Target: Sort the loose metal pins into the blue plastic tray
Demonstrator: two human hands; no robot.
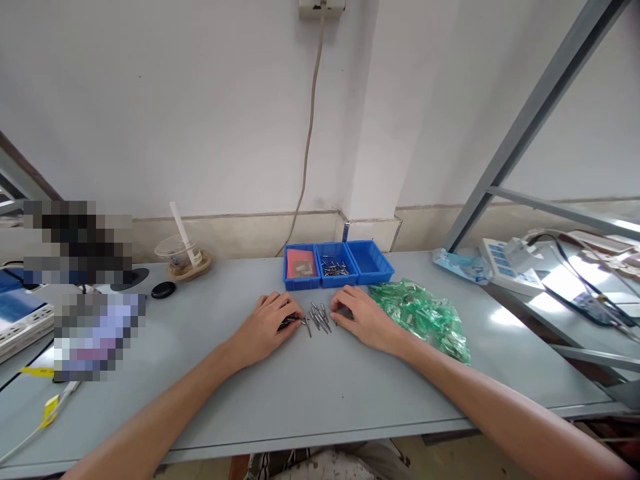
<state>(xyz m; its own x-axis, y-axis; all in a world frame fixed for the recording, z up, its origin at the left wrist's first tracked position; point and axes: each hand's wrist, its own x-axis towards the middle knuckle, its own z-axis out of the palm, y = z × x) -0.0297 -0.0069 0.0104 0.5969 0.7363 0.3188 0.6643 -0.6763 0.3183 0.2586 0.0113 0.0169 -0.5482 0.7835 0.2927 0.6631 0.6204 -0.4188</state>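
Pins [320, 319] of metal lie in a small loose pile on the bench [300, 400], in front of the middle bin [339, 281]. Most of them point roughly the same way, and the two hands stand around the pile, which probably helps to keep it together. The left hand [274, 323], in front of the middle bin and to its left, has its fingers bent and closed with the thumb around more pins; this grip perhaps stops them from rolling. The right hand [361, 316] rests in front of the middle bin and slightly to its right, with curved fingers; whether they pinch something, I cannot tell, because their inner side is hidden.

Other pins are inside the middle bin, whose walls seem useful against scattering. To its left stands the left bin [303, 284] with a red packet [299, 256], and to its right the right bin [373, 259], so the three make one row, likely for easy reach. A crumpled green bag [425, 317] lies to the right of the middle bin and nearer.

As for writing, a blue packet [463, 265], well to the right of the middle bin, seems printed, but too small to read. No brand is readable.
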